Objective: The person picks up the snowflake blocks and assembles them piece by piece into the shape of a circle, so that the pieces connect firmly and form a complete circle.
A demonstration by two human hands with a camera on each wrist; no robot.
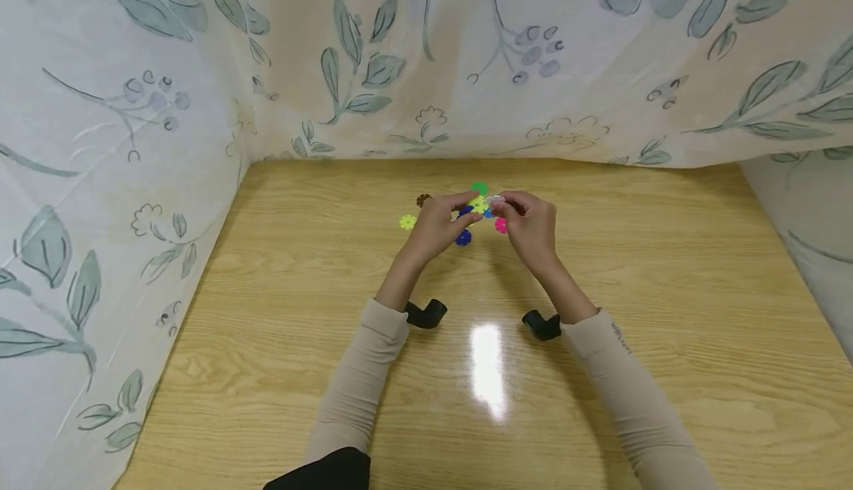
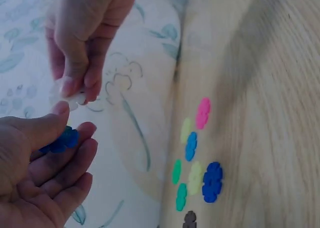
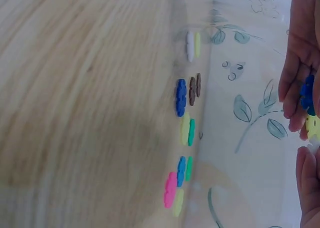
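Observation:
Above the far part of the table, my left hand (image 1: 436,229) holds a dark blue snowflake-shaped disc (image 2: 66,140) between thumb and fingers. A yellow snowflake disc (image 3: 313,125) shows beside the blue one in the right wrist view; whether the two are joined cannot be made out. My right hand (image 1: 535,229) pinches a whitish disc (image 2: 74,100) with thumb and fingertips, close to the left thumb. Under the hands lie more flat discs: a pink one (image 1: 501,226), a dark blue one (image 1: 463,238), and a green one (image 1: 480,187). The hands hide part of this group.
A yellow-green disc (image 1: 407,222) and a brown disc (image 1: 423,199) lie left of the group. Floral cloth (image 1: 440,105) hangs behind the wooden table (image 1: 300,312) and along its left side. Black curved pieces (image 1: 429,315) show beside both sleeves.

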